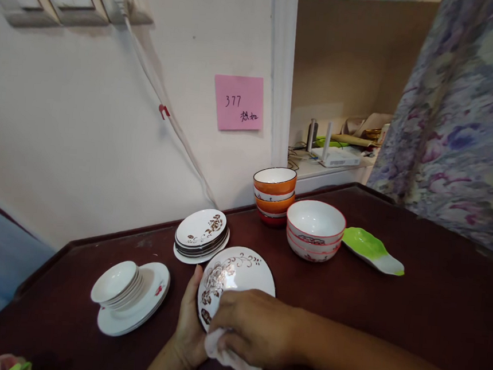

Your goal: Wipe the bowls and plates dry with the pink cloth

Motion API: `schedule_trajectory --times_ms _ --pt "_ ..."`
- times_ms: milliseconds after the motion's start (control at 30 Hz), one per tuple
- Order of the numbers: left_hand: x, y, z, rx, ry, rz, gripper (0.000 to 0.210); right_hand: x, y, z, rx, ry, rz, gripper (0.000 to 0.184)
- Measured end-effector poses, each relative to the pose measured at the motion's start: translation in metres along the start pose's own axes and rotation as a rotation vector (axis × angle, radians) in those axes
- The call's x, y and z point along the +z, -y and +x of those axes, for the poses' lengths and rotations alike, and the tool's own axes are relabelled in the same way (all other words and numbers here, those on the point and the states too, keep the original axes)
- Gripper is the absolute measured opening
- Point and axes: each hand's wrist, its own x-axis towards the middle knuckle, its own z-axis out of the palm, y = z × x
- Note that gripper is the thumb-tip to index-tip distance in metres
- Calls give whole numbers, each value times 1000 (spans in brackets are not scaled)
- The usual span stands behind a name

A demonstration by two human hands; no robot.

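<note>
A white plate (245,268) with a brown flower pattern and a dark rim is tilted up over the table, facing me. My left hand (189,324) grips it at the left edge, thumb along the rim and the other fingers hidden behind. My right hand (255,327) is closed on a pale pink cloth (231,359) and lies across the lower part of the plate's face. Just beyond the plate stands a stack of similar flowered plates (199,230).
Small white bowls (115,283) sit on white plates (155,292) at the left. Orange bowls (275,182), red-rimmed bowls (316,223) and a green leaf-shaped dish (368,247) stand to the right. A white cable (181,136) runs down the wall behind the dark red table (391,301).
</note>
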Motion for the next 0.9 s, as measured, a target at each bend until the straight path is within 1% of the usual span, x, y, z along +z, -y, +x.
schedule_trajectory --times_ms 33,100,167,233,300,333,367,400,467,500,533,567,600,667,733,800,900 --pt "1 0 0 3 -33 11 53 3 -4 2 -46 -83 11 27" --pt "2 0 0 15 -55 19 49 9 -14 6 -71 -201 -90 33" --pt "1 0 2 34 -8 0 47 11 -22 9 -12 -253 -271 36" --pt "-1 1 3 40 67 -28 46 9 -27 10 126 -245 -425 33" --pt "-2 2 4 27 131 -46 49 4 -25 8 310 -173 -519 26" --pt "-3 3 4 18 150 -50 50 2 -22 7 389 -112 -533 22" --pt "-3 3 4 10 161 -52 51 -1 -17 5 446 -39 -526 18" --pt "-3 3 3 5 162 -53 51 -4 -12 3 470 42 -502 15" --pt "-2 3 3 5 138 -48 51 -8 -1 0 433 198 -421 16" --pt "-2 2 3 8 116 -42 51 -9 4 -1 386 240 -367 18" --pt "-1 2 2 10 91 -35 51 -10 7 -2 327 248 -306 20" --pt "0 1 2 10 59 -27 51 -9 9 -2 256 217 -233 21" --pt "1 1 2 6 24 -17 52 -8 8 -2 176 160 -152 21" --pt "2 0 1 -5 -46 1 53 -3 3 0 26 9 -32 23" --pt "3 0 1 7 -88 13 50 2 -6 3 -45 -113 -51 30" --pt "2 0 1 44 -73 6 46 5 -17 5 -14 -180 -187 38" --pt "2 1 3 64 25 -27 44 5 -27 7 144 -194 -399 42"
